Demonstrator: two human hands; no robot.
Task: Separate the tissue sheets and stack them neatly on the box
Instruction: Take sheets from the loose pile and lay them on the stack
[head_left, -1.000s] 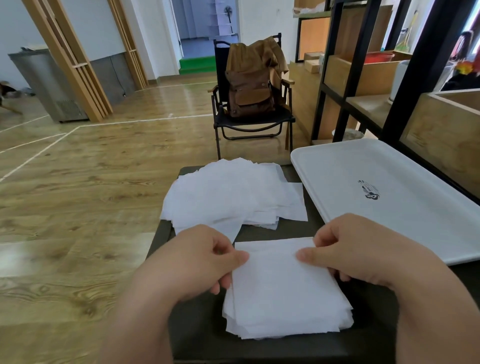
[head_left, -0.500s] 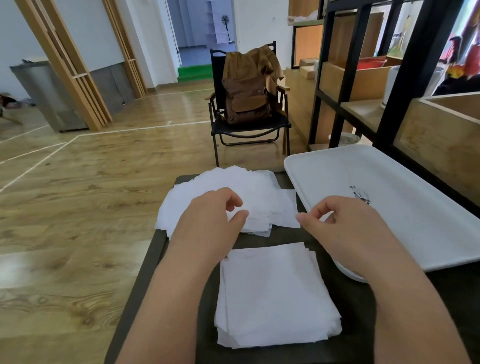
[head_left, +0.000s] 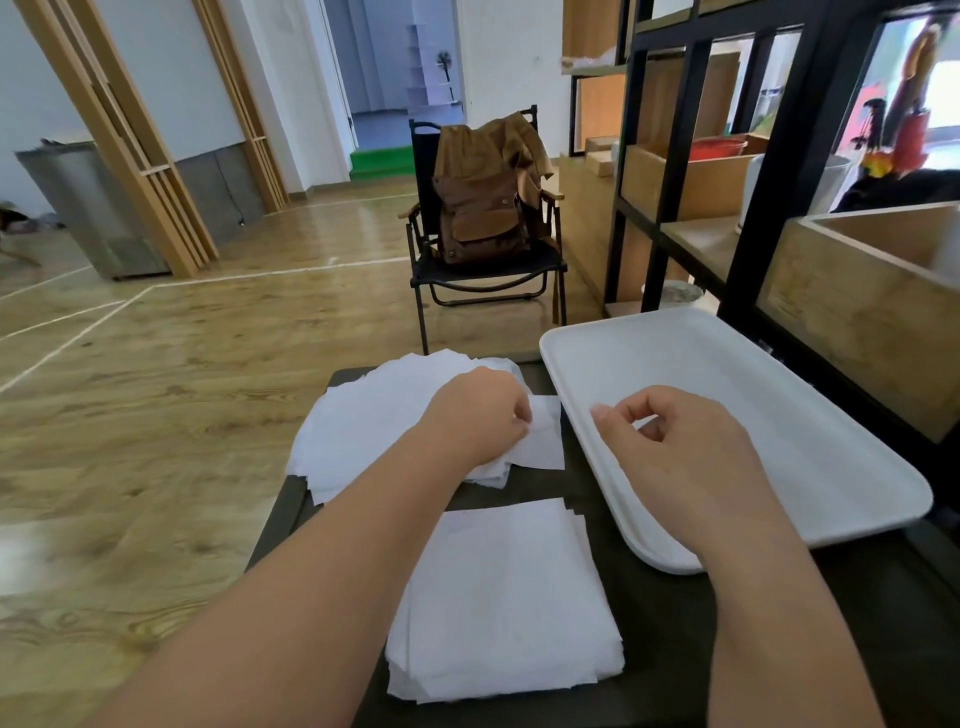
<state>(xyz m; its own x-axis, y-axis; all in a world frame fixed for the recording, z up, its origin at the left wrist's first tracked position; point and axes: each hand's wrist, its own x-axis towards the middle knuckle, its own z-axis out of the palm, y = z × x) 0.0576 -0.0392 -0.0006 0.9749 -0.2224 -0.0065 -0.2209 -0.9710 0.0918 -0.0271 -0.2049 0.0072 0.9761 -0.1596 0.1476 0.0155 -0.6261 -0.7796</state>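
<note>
Tissue sheets (head_left: 395, 415) lie loosely heaped at the dark surface's (head_left: 649, 623) far end; the left hand (head_left: 480, 415) pinches one. Neat stack (head_left: 506, 597) sits nearer. Right hand (head_left: 675, 447) hovers loosely curled, holding nothing, over the white tray (head_left: 805, 426).

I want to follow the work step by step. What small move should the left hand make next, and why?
Probably lift one sheet off the loose pile: the left hand already rests there, fingers at a sheet's edge. The right hand hovers holding nothing over the white tray, and the neat stack waits nearer.
</note>
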